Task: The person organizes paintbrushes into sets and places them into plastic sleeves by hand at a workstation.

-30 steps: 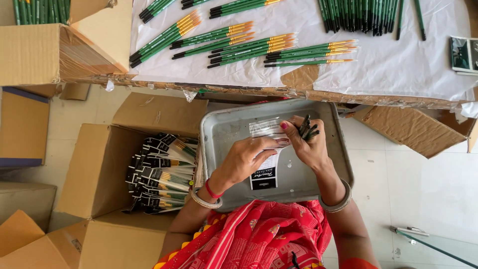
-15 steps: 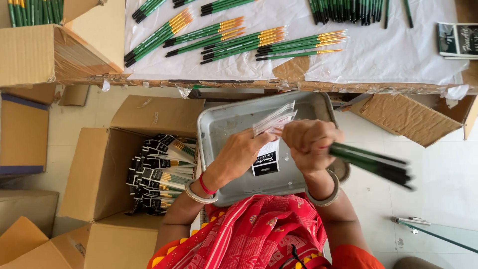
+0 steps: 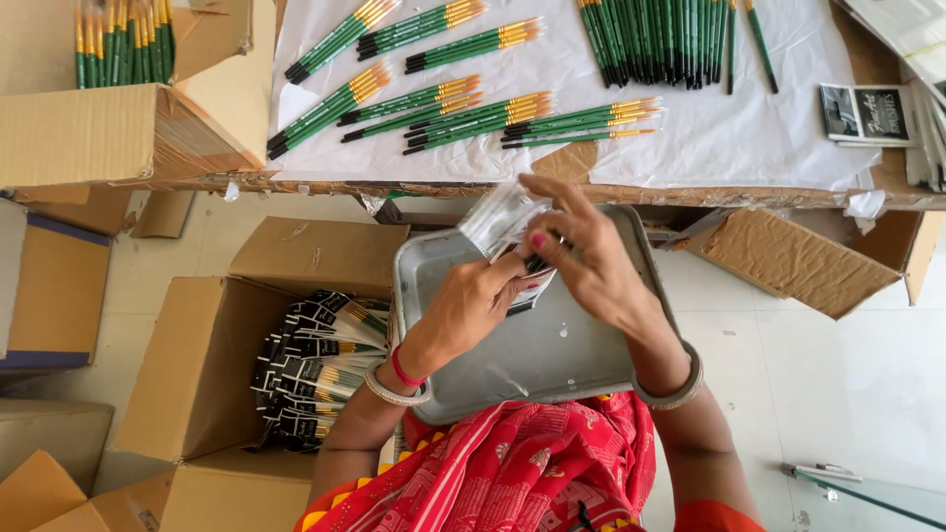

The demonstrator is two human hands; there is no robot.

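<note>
I see both hands raised over the metal tray in the lap, meeting at a clear plastic sleeve. My left hand pinches the sleeve's lower end between thumb and fingers; my right hand is curled around the same spot, holding what looks like a dark bundle of brush handles at the sleeve's mouth, though the fingers hide most of it.

The sleeve sits above the tray's far edge, just short of the near edge of the surface. Its long axis runs on a diagonal, the free end pointing up and away toward the surface, the held end down toward me.

As for progress, I judge the work partly done: the open cardboard box on the floor at my left holds a stack of packed brush sets with dark header cards, while several groups of green-handled brushes lie unpacked on the white sheet, and more stand in the box at the surface's far left corner.
</note>
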